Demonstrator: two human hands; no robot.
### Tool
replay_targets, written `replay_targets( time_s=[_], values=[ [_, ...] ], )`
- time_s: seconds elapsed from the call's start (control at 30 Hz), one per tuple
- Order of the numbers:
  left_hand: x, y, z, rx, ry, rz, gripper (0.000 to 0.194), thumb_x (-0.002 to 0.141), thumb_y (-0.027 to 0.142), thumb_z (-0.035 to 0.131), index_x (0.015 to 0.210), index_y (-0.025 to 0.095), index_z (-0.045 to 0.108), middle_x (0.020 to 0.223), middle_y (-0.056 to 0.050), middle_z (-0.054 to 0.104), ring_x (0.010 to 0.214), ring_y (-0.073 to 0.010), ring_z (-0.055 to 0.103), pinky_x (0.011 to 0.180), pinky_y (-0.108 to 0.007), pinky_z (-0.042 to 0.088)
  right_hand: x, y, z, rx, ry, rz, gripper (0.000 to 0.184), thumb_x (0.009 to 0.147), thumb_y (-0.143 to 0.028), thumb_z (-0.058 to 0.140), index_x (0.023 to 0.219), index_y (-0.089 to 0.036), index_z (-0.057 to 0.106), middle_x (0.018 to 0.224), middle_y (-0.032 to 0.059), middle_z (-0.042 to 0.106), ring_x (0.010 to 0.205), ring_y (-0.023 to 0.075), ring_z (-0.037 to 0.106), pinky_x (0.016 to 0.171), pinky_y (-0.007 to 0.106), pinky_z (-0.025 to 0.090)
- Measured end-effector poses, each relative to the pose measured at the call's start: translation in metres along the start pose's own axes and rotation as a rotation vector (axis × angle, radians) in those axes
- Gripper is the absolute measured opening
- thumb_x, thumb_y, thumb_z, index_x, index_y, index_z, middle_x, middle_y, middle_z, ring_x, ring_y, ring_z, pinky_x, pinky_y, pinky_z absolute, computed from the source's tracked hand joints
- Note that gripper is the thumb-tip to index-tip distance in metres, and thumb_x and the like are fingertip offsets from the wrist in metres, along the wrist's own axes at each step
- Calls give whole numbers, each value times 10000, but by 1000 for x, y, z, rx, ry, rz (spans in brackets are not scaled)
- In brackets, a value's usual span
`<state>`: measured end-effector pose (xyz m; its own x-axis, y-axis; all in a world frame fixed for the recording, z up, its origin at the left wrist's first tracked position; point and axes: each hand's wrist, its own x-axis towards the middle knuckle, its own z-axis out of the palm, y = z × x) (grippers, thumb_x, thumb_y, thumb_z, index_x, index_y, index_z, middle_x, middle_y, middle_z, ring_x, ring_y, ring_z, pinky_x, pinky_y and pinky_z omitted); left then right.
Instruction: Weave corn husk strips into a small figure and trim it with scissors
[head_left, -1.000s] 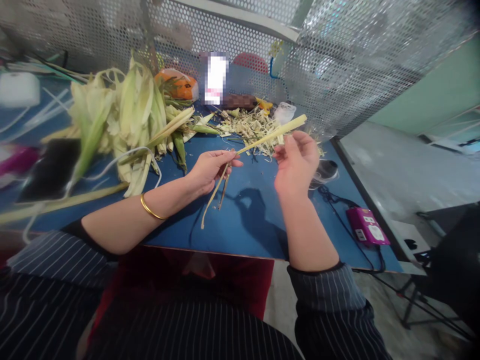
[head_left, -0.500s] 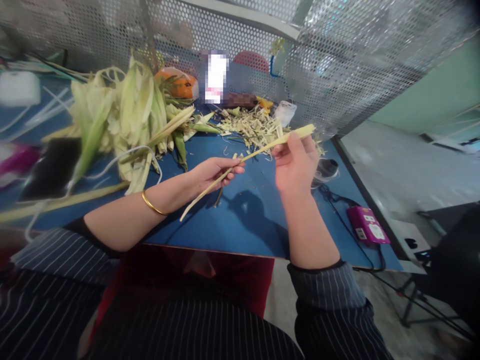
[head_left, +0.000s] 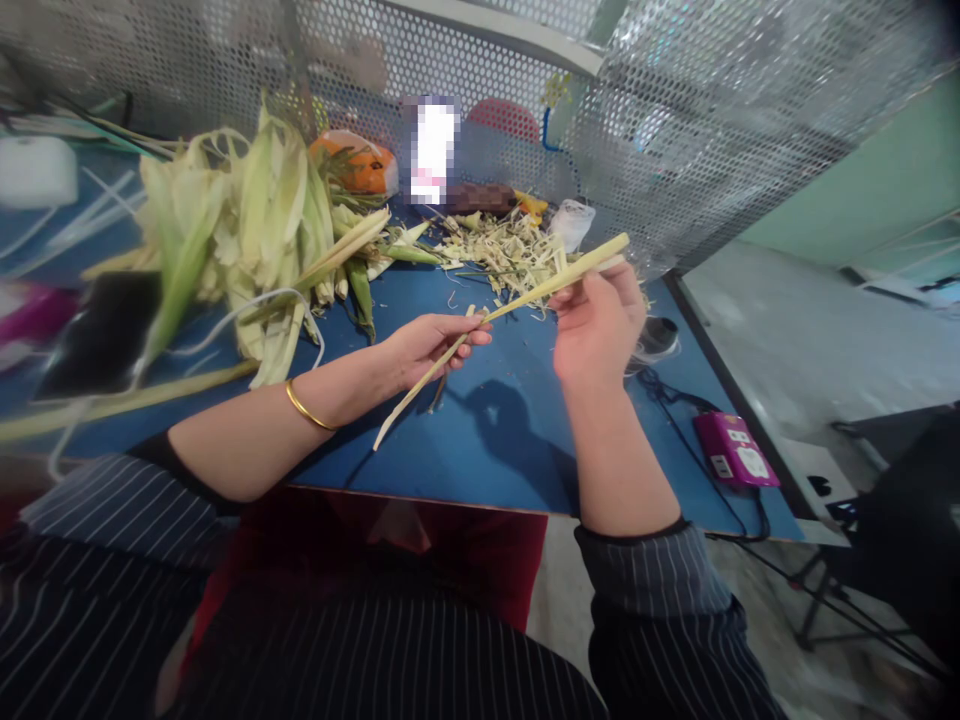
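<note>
Fingers of our left hand [head_left: 429, 350] clamped on one pale husk strip [head_left: 536, 292], those of our right hand [head_left: 600, 328] at its wider end, whether clamped we cannot tell, the strip slanting above our blue counter [head_left: 465, 465], shreds [head_left: 510, 250] behind.

The left hand [head_left: 433, 348] hides part of the strip [head_left: 547, 287].

Table [head_left: 540, 350]: was blue-topped.
Mesh panel [head_left: 660, 150]: stood perforated and silvery behind the table.
Wall [head_left: 885, 190]: rose pale green at the right.
Floor [head_left: 555, 580]: was grey.
</note>
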<state>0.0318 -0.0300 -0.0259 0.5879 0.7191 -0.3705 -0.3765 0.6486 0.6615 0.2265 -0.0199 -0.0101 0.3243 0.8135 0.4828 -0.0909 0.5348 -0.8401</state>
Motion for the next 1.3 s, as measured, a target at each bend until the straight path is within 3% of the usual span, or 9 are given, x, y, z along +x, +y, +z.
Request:
replay_targets(
  time_s=[0.1,0.3,0.43,0.6,0.73,0.87,0.97,1.17,1.3],
  values=[
    [-2,0,4,-22,40,16,158,943,187,575,839,109,666,664,-14,658,445,-28,519,402,-129,409,1,4,-1,-34,46,-5,240,768,-439,704,826,-258,558,700,-59,554,548,79,549,542,249,488],
    [2,0,3,-67,169,235,119,933,156,573,902,116,680,790,-42,737,545,-54,587,526,-164,489,-3,4,1,-16,37,3,222,775,-393,717,818,-249,553,694,-68,569,538,79,576,528,251,486],
    [3,-1,2,-41,134,242,122,925,145,579,875,115,686,791,-48,738,551,-56,578,556,-180,491,-6,2,4,-42,-3,-68,201,782,-354,716,813,-249,547,741,-62,570,541,68,562,540,252,511],
    [-1,-4,7,78,110,229,107,885,194,661,887,105,721,817,-64,747,551,-52,569,569,-185,489,-5,5,5,-154,103,-169,229,798,-352,705,944,-283,544,787,-53,556,588,91,572,590,292,540],
    [-3,-8,8,177,95,258,80,788,137,751,850,95,722,814,-72,750,563,-58,586,603,-204,494,-8,-2,1,-366,115,-247,307,775,-356,745,1005,-295,552,867,-13,595,784,170,640,724,382,556],
    [-3,-9,8,138,153,289,55,807,139,731,829,101,698,770,-55,742,547,-60,584,613,-212,501,-13,-13,-2,-758,29,-308,350,731,-378,794,998,-259,600,1089,64,625,1191,300,551,974,534,469],
    [-2,-9,7,113,171,313,50,815,142,722,832,105,692,783,-65,747,569,-72,605,612,-216,508,-15,-18,-1,-914,-78,-326,287,735,-391,796,936,-253,644,1228,85,610,1331,348,437,1069,612,360],
    [-1,-6,3,106,197,360,56,836,146,694,867,100,701,825,-85,754,606,-87,634,635,-227,524,-17,-25,5,-949,-378,-384,73,815,-332,733,833,-300,669,1071,18,693,1303,291,476,1141,587,271],
    [-1,-5,2,108,187,365,57,838,147,695,867,98,699,812,-82,750,597,-86,634,633,-224,525,-16,-21,6,-1138,-530,-501,121,913,-323,608,823,-263,663,977,32,708,1136,254,575,1133,538,273]
  ],
)
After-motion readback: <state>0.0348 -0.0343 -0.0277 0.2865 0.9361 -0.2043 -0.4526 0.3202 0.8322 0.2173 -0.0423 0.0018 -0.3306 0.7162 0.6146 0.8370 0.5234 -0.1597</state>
